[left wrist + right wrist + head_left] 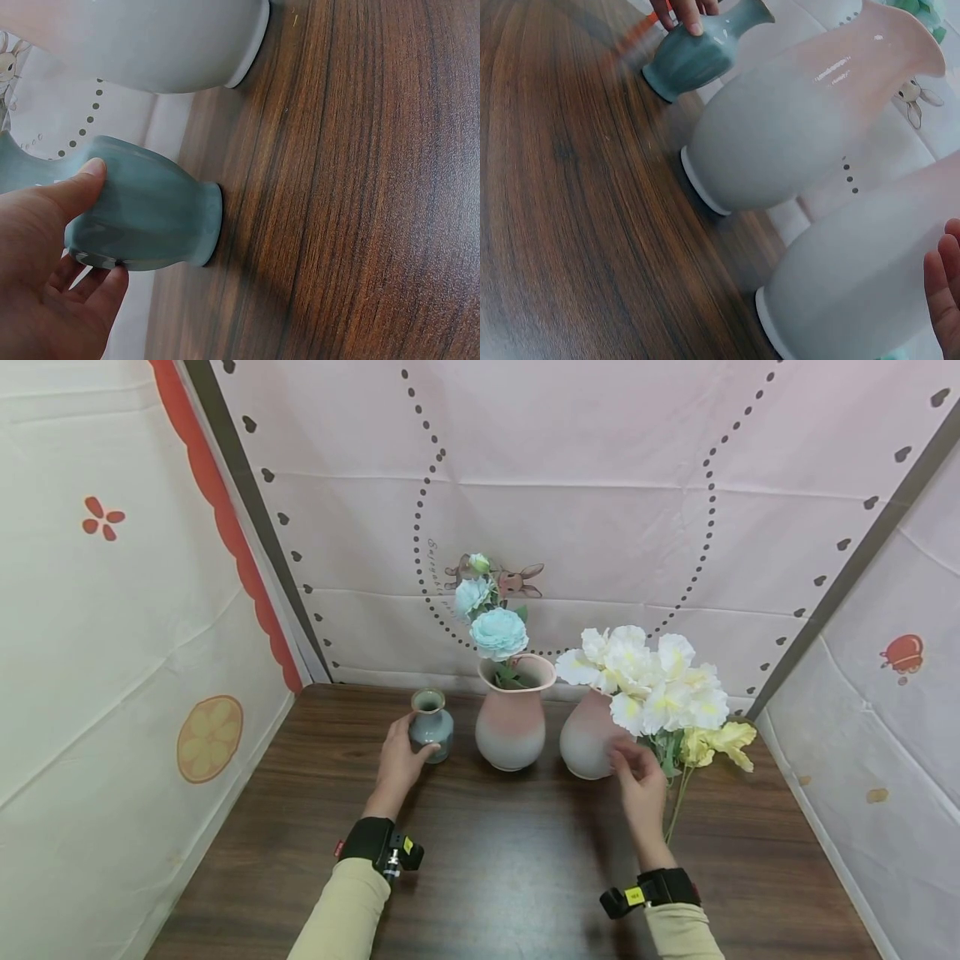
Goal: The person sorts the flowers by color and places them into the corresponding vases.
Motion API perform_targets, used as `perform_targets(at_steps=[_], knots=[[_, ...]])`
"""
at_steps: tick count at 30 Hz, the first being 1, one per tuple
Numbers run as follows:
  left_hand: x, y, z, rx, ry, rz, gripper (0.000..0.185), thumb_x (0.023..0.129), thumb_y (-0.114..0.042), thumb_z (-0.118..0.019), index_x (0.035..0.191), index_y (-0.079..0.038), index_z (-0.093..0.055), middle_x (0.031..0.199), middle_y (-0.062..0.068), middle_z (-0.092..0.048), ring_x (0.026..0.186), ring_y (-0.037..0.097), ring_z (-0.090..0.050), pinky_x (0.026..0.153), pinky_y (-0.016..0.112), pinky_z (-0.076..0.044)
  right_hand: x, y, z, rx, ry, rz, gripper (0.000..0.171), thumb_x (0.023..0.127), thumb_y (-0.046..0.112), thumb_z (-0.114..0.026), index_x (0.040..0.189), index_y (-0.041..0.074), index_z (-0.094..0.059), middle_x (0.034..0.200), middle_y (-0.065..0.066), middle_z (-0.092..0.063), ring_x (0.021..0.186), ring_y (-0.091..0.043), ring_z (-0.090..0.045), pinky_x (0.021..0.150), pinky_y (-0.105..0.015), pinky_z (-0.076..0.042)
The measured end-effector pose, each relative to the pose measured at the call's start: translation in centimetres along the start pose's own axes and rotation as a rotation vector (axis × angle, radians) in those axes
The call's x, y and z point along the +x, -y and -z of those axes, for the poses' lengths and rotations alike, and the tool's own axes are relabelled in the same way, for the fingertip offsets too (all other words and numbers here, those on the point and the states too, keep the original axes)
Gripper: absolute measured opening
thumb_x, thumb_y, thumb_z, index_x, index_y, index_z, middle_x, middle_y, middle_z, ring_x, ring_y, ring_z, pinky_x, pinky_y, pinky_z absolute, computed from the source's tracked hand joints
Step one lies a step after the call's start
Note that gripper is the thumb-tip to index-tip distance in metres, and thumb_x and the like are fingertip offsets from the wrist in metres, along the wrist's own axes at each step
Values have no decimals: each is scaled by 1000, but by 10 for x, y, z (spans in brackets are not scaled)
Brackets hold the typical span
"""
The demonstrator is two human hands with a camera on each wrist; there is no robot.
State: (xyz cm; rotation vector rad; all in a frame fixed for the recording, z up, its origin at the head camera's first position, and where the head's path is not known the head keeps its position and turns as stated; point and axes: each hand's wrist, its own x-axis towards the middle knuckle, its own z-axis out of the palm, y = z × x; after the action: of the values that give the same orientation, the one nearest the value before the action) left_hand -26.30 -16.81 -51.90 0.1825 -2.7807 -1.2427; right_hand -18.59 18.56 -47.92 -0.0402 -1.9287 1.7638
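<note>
My left hand [399,762] grips a small teal glazed vase [435,731] at the left, thumb on one side and fingers on the other. In the left wrist view this teal vase [142,210] stands upright on the wood. My right hand [642,781] is beside the right-hand pink-and-white vase [592,739], fingers loosely bent at its side, nothing seen between them. Large white artificial flowers [652,681] cover that vase's mouth. Between the hands stands a matching pink-and-white vase [512,727] with light blue flowers [498,633] in it.
A yellow flower [720,743] on a long green stem hangs low, right of my right hand. All the vases stand in a row near the back of the dark wooden table [495,868]. Printed cloth walls [570,510] rise behind and at both sides.
</note>
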Motion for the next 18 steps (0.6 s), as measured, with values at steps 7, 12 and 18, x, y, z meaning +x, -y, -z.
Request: perform_targets(at_steps=[7, 12, 18], knots=[[1, -1, 0, 10, 4, 1, 77, 93, -26, -72, 155, -7, -29, 158, 20, -32, 145, 40, -36, 119, 54, -36, 0, 0, 8, -11, -16, -21, 22, 94, -1, -65, 110, -15, -65, 93, -13, -68, 74, -2, -64, 68, -13, -56], [0, -1, 0, 8, 5, 2, 77, 93, -25, -71, 155, -6, -29, 158, 20, -32, 145, 40, -36, 119, 54, -36, 0, -1, 13, -21, -24, -45, 22, 94, 0, -65, 109, -15, -65, 87, -8, -67, 70, 1, -63, 65, -10, -54], [0, 0, 0, 7, 2, 6, 76, 93, -26, -71, 154, -7, -30, 158, 20, -31, 146, 39, -35, 119, 54, -35, 0, -5, 21, -66, -39, -71, 21, 95, 3, -65, 109, -13, -66, 87, -5, -68, 72, -5, -66, 67, -14, -57]])
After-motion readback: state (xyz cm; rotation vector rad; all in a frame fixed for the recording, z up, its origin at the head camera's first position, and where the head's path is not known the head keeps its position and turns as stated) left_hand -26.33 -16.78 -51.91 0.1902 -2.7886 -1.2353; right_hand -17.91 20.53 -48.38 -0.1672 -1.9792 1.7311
